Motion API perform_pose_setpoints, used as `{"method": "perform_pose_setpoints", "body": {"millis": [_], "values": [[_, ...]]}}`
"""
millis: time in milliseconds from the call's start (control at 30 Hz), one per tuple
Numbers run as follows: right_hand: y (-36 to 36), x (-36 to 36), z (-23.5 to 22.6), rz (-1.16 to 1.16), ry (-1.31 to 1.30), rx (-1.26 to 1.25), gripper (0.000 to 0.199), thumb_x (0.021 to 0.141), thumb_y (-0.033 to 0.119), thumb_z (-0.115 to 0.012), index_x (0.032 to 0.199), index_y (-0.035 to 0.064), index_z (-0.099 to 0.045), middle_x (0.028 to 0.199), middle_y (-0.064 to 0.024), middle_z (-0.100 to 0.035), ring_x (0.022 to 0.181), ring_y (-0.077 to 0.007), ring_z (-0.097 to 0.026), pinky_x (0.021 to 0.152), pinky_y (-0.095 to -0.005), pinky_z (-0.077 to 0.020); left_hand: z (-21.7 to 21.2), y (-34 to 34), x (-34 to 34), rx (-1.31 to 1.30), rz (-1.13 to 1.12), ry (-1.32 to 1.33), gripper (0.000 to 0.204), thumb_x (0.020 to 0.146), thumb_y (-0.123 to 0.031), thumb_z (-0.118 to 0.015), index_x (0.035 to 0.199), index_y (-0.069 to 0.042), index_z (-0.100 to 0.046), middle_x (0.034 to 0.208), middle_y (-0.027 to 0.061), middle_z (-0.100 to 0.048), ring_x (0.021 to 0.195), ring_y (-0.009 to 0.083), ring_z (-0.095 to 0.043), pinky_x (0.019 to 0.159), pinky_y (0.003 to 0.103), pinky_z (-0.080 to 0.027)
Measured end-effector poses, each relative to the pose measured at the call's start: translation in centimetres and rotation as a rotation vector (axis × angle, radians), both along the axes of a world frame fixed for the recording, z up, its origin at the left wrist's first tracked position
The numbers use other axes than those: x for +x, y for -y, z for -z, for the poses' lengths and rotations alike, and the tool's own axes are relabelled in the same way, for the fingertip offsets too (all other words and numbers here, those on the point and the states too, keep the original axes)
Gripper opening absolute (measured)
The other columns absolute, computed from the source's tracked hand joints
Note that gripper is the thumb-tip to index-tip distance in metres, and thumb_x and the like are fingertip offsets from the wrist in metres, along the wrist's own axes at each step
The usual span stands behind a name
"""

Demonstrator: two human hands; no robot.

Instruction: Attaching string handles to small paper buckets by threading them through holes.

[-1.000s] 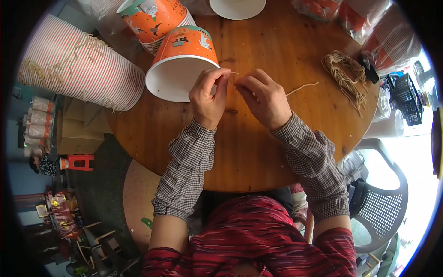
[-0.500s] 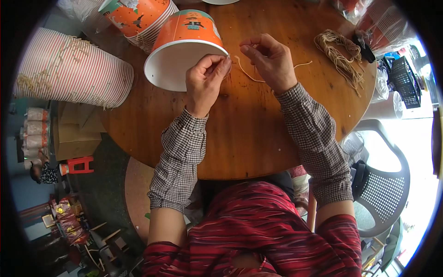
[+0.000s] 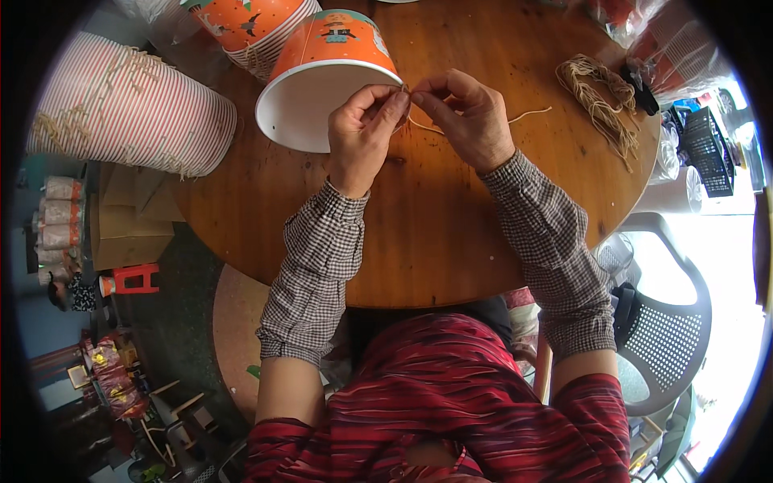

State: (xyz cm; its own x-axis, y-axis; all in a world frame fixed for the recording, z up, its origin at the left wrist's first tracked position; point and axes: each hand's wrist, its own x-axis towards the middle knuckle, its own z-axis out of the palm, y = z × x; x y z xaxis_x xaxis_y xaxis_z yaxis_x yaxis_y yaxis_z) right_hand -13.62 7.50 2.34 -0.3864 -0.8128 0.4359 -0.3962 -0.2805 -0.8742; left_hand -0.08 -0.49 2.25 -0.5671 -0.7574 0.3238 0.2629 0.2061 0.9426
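My left hand (image 3: 360, 137) is closed in a pinch on the tan cord (image 3: 427, 127), right at the rim of the orange tub (image 3: 354, 47). My right hand (image 3: 469, 121) meets it there, thumb and fingertips drawn together; whether they grip the cord I cannot tell. The tub lies on its side on the wooden table (image 3: 419, 233), white mouth toward me. The cord dips below my fingertips, passes behind my right hand and ends on the tabletop. A cord bundle (image 3: 596, 101) lies to the right; striped stacked tubs (image 3: 141, 109) lie left.
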Motion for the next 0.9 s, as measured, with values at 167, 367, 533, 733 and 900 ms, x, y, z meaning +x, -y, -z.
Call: {"method": "perform_pose_setpoints", "body": {"millis": [167, 367, 533, 733, 900], "values": [[0.0, -0.3, 0.0, 0.098, -0.003, -0.075, 0.013, 0.085, 0.012, -0.067, 0.094, 0.0025, -0.065, 0.086, -0.0062, -0.067, 0.073, -0.0131, -0.063, 0.063, -0.0258, -0.0513, 1.1, 0.9, -0.1, -0.221, -0.062, 0.061, 0.01, 0.089, -0.007, -0.064, 0.09, 0.003, -0.063, 0.08, 0.0027, -0.065, 0.071, 0.0074, -0.06, 0.063, 0.022, -0.05], [-0.6, -1.6, -1.4, 0.245, -0.396, -0.187, 0.008, 0.082, 0.006, -0.064, 0.091, 0.0061, -0.063, 0.084, -0.0054, -0.06, 0.069, -0.0192, -0.061, 0.059, -0.0295, -0.0518, 0.3, 1.1, 0.7, 0.01, 0.04, 0.125, 0.015, 0.09, -0.015, -0.064, 0.09, 0.0, -0.064, 0.077, 0.0027, -0.063, 0.062, 0.0088, -0.057, 0.057, 0.022, -0.047], [-1.1, -0.5, -1.9, 0.213, -0.74, -0.265, 0.017, 0.075, 0.004, -0.063, 0.09, 0.0107, -0.063, 0.09, -0.0021, -0.058, 0.08, -0.0199, -0.06, 0.059, -0.0315, -0.0531, 0.2, 1.5, 0.8, 0.518, 0.314, -0.176, 0.018, 0.092, -0.016, -0.059, 0.097, 0.0, -0.064, 0.082, 0.0026, -0.062, 0.062, 0.01, -0.053, 0.057, 0.022, -0.043], [-1.1, 0.5, -1.6, 0.09, -0.615, -0.284, 0.019, 0.074, 0.003, -0.064, 0.092, 0.0108, -0.065, 0.089, -0.0029, -0.058, 0.079, -0.0206, -0.061, 0.06, -0.0303, -0.054, -0.7, -0.1, 0.4, 0.432, 0.219, -0.13, 0.017, 0.093, -0.013, -0.057, 0.098, 0.002, -0.064, 0.08, 0.0026, -0.062, 0.07, 0.0092, -0.054, 0.065, 0.022, -0.044], [-1.1, 0.2, -1.8, 0.1, -0.403, -0.221, 0.014, 0.081, 0.003, -0.065, 0.093, 0.0087, -0.068, 0.09, -0.0041, -0.059, 0.074, -0.0195, -0.062, 0.062, -0.0288, -0.053, -0.5, -0.1, 0.6, 0.238, 0.226, -0.023, 0.018, 0.092, -0.014, -0.059, 0.098, 0.003, -0.065, 0.08, 0.0019, -0.061, 0.071, 0.0082, -0.054, 0.066, 0.023, -0.045]]}}
